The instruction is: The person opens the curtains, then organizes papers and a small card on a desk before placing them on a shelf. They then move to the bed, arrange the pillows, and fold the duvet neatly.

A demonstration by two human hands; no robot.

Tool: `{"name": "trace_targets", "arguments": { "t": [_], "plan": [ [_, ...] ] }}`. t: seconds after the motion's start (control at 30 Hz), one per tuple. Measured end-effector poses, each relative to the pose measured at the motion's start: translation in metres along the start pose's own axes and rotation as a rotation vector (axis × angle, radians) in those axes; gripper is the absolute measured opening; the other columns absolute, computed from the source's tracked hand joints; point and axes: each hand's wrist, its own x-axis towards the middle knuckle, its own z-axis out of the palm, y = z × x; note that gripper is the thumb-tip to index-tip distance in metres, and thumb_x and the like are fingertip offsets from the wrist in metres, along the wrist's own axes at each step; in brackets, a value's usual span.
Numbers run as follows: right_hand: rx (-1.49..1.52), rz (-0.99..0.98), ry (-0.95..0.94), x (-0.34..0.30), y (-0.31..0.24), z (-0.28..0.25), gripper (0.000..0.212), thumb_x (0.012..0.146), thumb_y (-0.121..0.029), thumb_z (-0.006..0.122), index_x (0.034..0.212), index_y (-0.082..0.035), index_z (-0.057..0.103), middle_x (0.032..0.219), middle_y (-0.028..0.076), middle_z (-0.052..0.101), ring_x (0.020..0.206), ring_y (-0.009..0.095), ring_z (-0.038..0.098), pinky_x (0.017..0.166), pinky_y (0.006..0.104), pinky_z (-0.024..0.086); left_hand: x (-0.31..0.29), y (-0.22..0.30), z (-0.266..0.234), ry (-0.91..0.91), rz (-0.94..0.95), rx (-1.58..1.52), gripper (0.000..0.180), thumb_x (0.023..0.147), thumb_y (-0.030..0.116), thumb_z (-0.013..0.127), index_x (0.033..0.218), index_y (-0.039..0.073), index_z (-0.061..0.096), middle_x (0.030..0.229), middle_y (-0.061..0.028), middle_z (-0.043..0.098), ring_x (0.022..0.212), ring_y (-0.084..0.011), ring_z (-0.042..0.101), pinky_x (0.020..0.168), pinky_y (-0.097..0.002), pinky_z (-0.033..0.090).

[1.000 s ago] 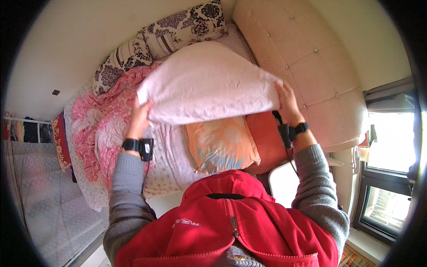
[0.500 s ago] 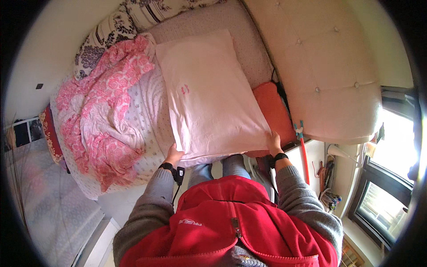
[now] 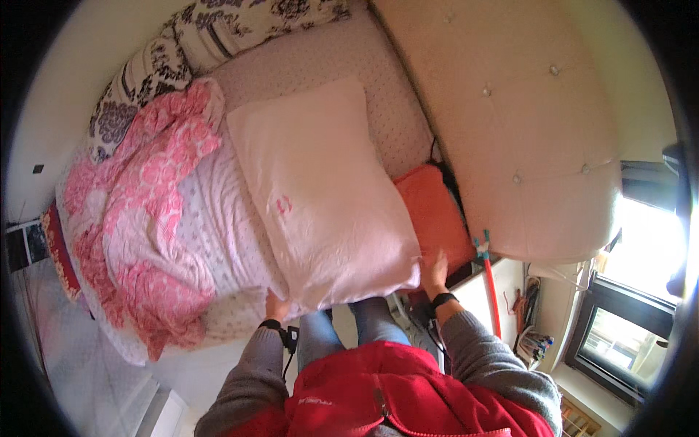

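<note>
A pale pink pillow with a small pink mark on it lies slanted on the bed, its near end raised over my knees. My left hand is closed on its near left corner, the fingers partly hidden by the cloth. At the near right corner my right hand is closed against the pillow's edge; its fingertips are slightly blurred. Just beyond that hand, an orange-red cushion lies partly under the pillow's right side.
A crumpled pink rose-patterned quilt covers the bed's left part. Black-and-white patterned pillows lie at the far side. A tufted beige headboard rises on the right. A red pole with a blue tip stands near a dark-framed window.
The pillow has shifted toward me and its near end now bulges and curves instead of stretching flat. Both hands have moved with it. The whole view has shifted slightly.
</note>
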Motion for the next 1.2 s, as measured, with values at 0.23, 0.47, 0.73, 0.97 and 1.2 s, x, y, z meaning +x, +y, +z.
{"name": "trace_targets", "arguments": {
  "t": [0.23,0.47,0.73,0.97,1.2],
  "plan": [
    [0.267,-0.054,-0.387,0.021,-0.066,0.049,0.104,0.069,-0.039,0.081,0.141,0.006,0.021,0.130,0.028,0.045,0.122,0.034,0.046,0.100,0.0427,0.039,0.074,0.113,-0.043,0.002,0.006,-0.826,0.090,0.083,0.055,0.059,0.142,-0.002,0.023,0.145,-0.0215,0.030,0.134,-0.0315,0.030,0.107,-0.0423,0.028],
    [0.593,0.046,-0.622,0.040,-0.101,0.030,0.106,0.063,-0.034,0.085,0.139,0.005,0.023,0.129,0.024,0.047,0.121,0.030,0.047,0.100,0.0396,0.040,0.061,0.134,-0.048,-0.175,-0.205,-1.064,0.080,0.082,0.052,0.063,0.139,0.004,0.033,0.136,-0.0120,0.043,0.123,-0.0239,0.042,0.101,-0.0406,0.036],
    [1.071,0.039,-0.544,0.059,-0.132,-0.038,0.071,0.066,-0.018,0.081,0.124,0.003,0.045,0.118,0.012,0.057,0.107,0.022,0.056,0.093,0.0348,0.045,0.010,0.201,-0.080,0.181,0.104,-1.405,0.056,0.082,0.019,0.071,0.127,-0.001,0.043,0.121,-0.0112,0.053,0.106,-0.0202,0.054,0.091,-0.0341,0.043],
    [0.970,-0.017,-0.365,0.180,-0.163,-0.086,0.062,0.068,-0.018,0.079,0.119,0.003,0.050,0.112,0.012,0.061,0.101,0.019,0.058,0.088,0.0331,0.047,0.075,0.331,-0.139,0.225,0.311,-1.414,0.056,0.084,0.021,0.070,0.128,-0.001,0.043,0.122,-0.0095,0.053,0.110,-0.0194,0.051,0.094,-0.0329,0.041],
    [1.079,-0.067,-0.275,0.335,-0.196,-0.056,0.053,0.073,-0.012,0.076,0.117,0.004,0.051,0.109,0.012,0.062,0.096,0.019,0.059,0.083,0.0309,0.049,0.197,0.434,-0.177,0.001,0.330,-1.217,0.053,0.084,0.020,0.069,0.125,-0.005,0.045,0.115,-0.0111,0.057,0.100,-0.0207,0.057,0.088,-0.0319,0.046]
  ]
}}
